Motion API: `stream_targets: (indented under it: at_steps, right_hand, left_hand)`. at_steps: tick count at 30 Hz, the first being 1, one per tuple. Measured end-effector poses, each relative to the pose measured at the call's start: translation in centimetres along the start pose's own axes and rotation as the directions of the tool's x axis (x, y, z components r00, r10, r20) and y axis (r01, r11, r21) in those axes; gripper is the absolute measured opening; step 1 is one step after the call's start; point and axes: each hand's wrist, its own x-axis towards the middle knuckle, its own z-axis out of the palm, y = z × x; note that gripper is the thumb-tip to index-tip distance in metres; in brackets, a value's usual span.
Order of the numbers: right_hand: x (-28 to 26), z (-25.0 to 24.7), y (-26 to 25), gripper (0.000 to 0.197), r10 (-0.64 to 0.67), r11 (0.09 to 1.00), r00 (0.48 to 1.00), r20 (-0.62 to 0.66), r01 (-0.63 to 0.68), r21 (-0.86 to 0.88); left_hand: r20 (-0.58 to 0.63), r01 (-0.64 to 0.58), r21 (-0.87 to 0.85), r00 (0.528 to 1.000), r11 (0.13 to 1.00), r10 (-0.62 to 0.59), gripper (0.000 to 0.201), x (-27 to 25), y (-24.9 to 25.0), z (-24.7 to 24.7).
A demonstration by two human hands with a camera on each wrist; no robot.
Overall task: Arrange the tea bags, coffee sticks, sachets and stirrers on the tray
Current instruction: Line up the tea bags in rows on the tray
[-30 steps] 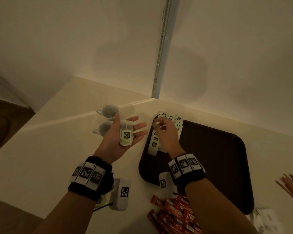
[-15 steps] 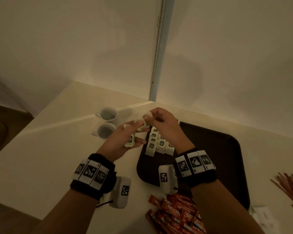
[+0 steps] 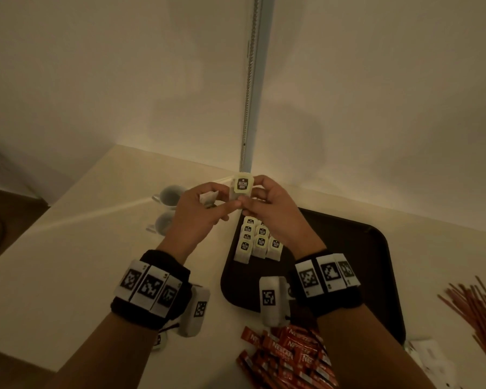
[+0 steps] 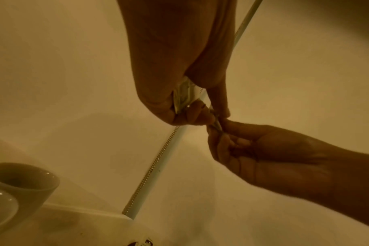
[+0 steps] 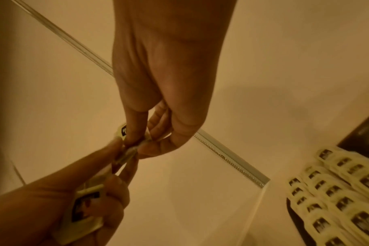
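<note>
Since a second ago both hands have risen and met above the far-left corner of the tray (image 3: 376, 276), so the tea bag (image 3: 242, 186) now stands upright between them. Right hand (image 3: 275, 209) pinches its lower edge to take it; left hand (image 3: 199, 211) touches it with fingertips while curling round another bag (image 3: 208, 198), my supply. Below, laid bags (image 3: 257, 242) overlap in rows; coffee sticks (image 3: 286, 357) and stirrers (image 3: 474, 313) wait beside the tray.

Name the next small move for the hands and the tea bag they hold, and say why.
Probably the right hand should take the tea bag from the left hand and lay it beside the rows of tea bags on the tray. Both hands pinch it above the table, the left holds more bags, and the rows lie just below.
</note>
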Motion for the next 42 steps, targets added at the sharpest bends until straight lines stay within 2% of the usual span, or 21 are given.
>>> stream_targets:
  at_steps: [3,7,9,12,13,16,17,20,21,25,28,33,37,40,42]
  right_hand:
    - [0.1,-0.1,-1.3,0.028,-0.049,0.998,0.999,-0.019,0.048,-0.044]
    - [0.4,0.0,-3.1,0.008,-0.192,0.966,0.974,-0.124,0.165,-0.199]
    - [0.5,-0.1,-4.0,0.006,-0.240,0.957,0.961,-0.138,0.211,-0.198]
    - [0.7,-0.4,-5.3,0.008,-0.313,0.944,0.943,-0.109,0.297,-0.147]
    - [0.8,-0.4,-5.8,0.008,-0.347,0.930,0.935,-0.080,0.332,-0.157]
    - [0.9,-0.7,-7.3,0.008,-0.411,0.887,0.912,-0.003,0.399,-0.235]
    - [0.9,-0.7,-7.8,0.008,-0.423,0.874,0.906,0.014,0.412,-0.258]
    - [1.0,-0.5,-8.8,0.007,-0.459,0.850,0.888,0.030,0.449,-0.276]
    - [1.0,-0.5,-8.9,0.006,-0.464,0.852,0.885,0.026,0.454,-0.260]
    - [0.9,-0.6,-9.1,0.008,-0.476,0.827,0.878,0.048,0.466,-0.314]
    - [0.8,-0.5,-9.0,0.006,-0.489,0.803,0.869,0.072,0.481,-0.352]
    - [1.0,-0.7,-9.0,0.013,-0.542,0.725,0.839,0.056,0.500,-0.473]
    - [1.2,-0.9,-8.9,0.007,-0.524,0.742,0.851,0.037,0.477,-0.470]
    - [1.4,-1.2,-8.6,0.006,-0.521,0.757,0.853,0.011,0.468,-0.456]
    - [1.3,-1.3,-8.4,0.006,-0.508,0.774,0.861,-0.006,0.454,-0.442]
  left_hand:
    - [-0.017,-0.044,0.019,0.999,0.999,0.044,0.008,-0.1,0.7,0.1]
    - [0.019,-0.081,0.052,0.997,0.995,0.080,0.016,0.0,1.9,0.1]
    - [0.019,-0.072,0.030,0.997,0.997,0.072,0.029,0.0,2.3,0.2]
    - [-0.020,-0.058,0.033,0.998,0.998,0.059,0.020,-0.1,2.7,0.2]
    - [-0.027,-0.066,0.013,0.997,0.998,0.066,0.023,-0.1,2.9,0.2]
    - [0.009,-0.130,-0.084,0.991,0.988,0.131,0.055,-0.2,3.7,0.3]
    - [0.012,-0.147,-0.081,0.989,0.986,0.149,0.053,-0.2,3.9,0.4]
    - [-0.013,-0.157,-0.063,0.988,0.986,0.156,0.021,0.1,4.2,0.9]
    - [-0.029,-0.156,-0.084,0.988,0.984,0.154,0.017,0.2,4.3,1.0]
    - [-0.036,-0.191,-0.156,0.982,0.969,0.187,0.039,0.2,4.7,1.3]
    - [-0.023,-0.182,-0.161,0.983,0.970,0.180,0.018,0.4,4.4,1.5]
    - [0.021,-0.126,-0.168,0.991,0.978,0.131,0.011,0.2,3.7,2.0]
    - [0.065,-0.060,-0.250,0.995,0.966,0.079,0.018,0.0,3.3,2.5]
    - [0.061,-0.050,-0.271,0.996,0.961,0.069,0.011,-0.2,3.2,2.8]
    - [0.063,-0.040,-0.278,0.996,0.960,0.060,0.013,-0.3,3.1,2.9]
